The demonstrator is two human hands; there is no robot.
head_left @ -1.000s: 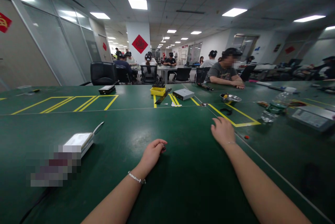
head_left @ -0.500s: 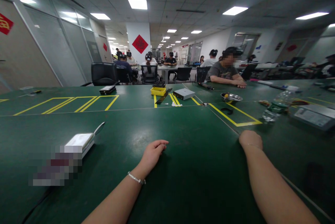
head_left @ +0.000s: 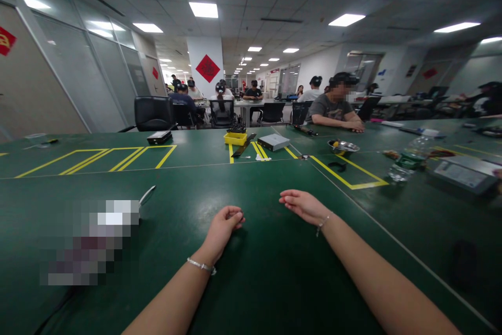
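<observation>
My left hand (head_left: 223, 222) rests on the green table (head_left: 274, 272) with its fingers curled into a loose fist; nothing shows in it. A bracelet sits on that wrist. My right hand (head_left: 301, 204) lies a little to the right of it, turned so its fingers point left toward the left hand. Its fingers are drawn together and lightly curled, and whether they hold anything is hidden. The two hands are apart, with a short gap of bare table between them.
A white device (head_left: 120, 216) lies at the left. Further back are a yellow bin (head_left: 235, 138), a grey box (head_left: 273, 141), a metal bowl (head_left: 344, 146), a plastic bottle (head_left: 408, 165) and a flat grey box (head_left: 463, 174). A person (head_left: 333, 107) sits across.
My right hand reached right to a small red thing beside the table seam, then swung back left toward my left hand. The red thing no longer shows there. The left hand barely moved.
</observation>
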